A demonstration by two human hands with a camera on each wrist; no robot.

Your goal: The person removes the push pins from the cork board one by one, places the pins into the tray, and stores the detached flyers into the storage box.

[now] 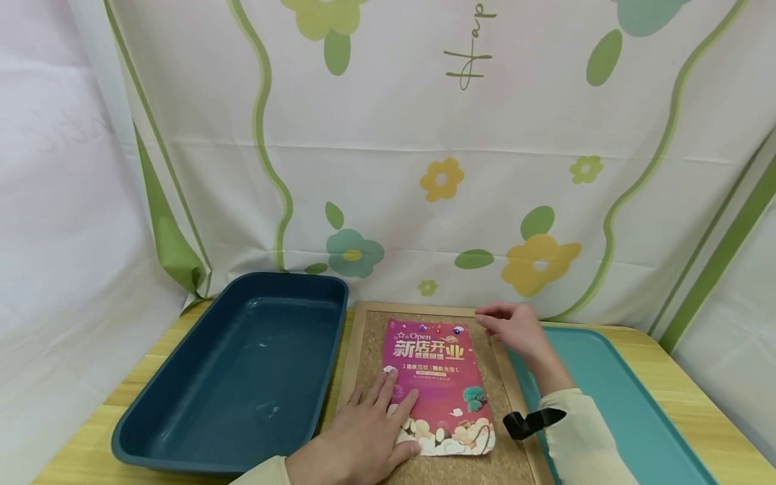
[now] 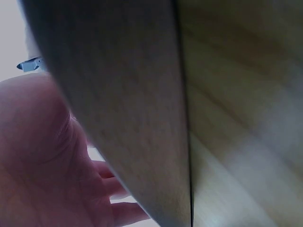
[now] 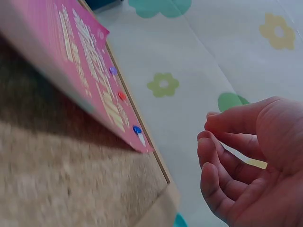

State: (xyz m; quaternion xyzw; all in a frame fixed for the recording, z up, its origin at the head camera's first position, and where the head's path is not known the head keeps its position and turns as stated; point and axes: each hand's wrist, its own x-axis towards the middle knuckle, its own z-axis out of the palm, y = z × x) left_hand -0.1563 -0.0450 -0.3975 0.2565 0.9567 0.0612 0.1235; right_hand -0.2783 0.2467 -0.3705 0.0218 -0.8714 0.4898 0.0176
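Observation:
A pink poster (image 1: 433, 397) with gold lettering lies on a wood-framed corkboard (image 1: 509, 441). Along its top edge sit a purple push pin (image 3: 112, 71), a red push pin (image 3: 121, 96) and a blue push pin (image 3: 137, 129). My left hand (image 1: 370, 431) rests with fingers spread on the poster's lower left part and the board beside it. Near the board's top right corner is my right hand (image 1: 515, 330), its fingers loosely bent and thumb close to the fingertips. Nothing shows between them in the right wrist view. The poster's lower edge curls up.
To the left of the board stands a deep dark blue tray (image 1: 242, 465). A flat teal tray (image 1: 636, 404) lies to the right, partly behind the right forearm. White floral cloth (image 1: 388, 202) hangs behind the wooden table (image 1: 79, 438).

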